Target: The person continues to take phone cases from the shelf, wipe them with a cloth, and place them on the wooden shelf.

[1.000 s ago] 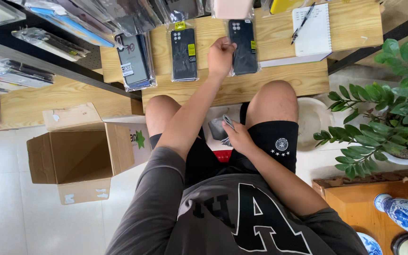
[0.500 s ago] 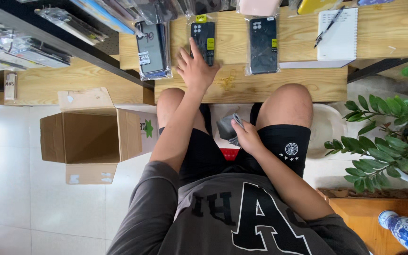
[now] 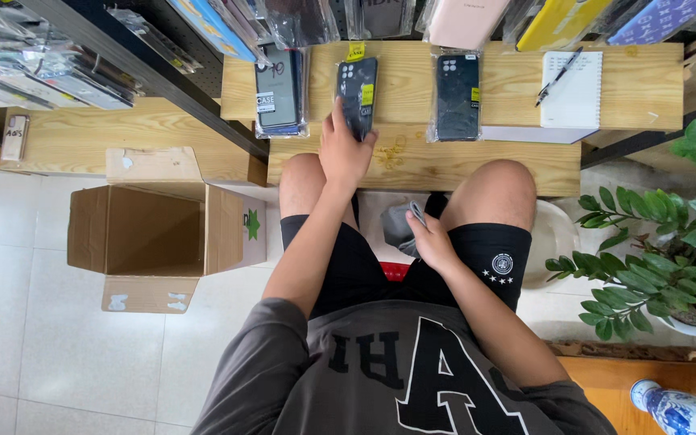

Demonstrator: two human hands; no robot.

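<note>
Left hand [image 3: 345, 153] gripping dark case [image 3: 357, 95] at twelve o'clock on table [image 3: 477, 165], lifting; right hand [image 3: 431, 242] holding cloth [image 3: 400, 225] in lap, ready.

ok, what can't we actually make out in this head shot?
- Grey item in the right hand: mostly covered by the hand and thighs, kind unclear.
- Dark phone case under the left hand: lower end hidden by fingers.
- Red thing between the thighs: mostly hidden.
- Hanging cases up top: cut by the frame edge.

Black phone case [image 3: 358, 95] with yellow tag, pale wood bench [image 3: 412, 161] — brown cardboard box [image 3: 155, 229], green star
</note>
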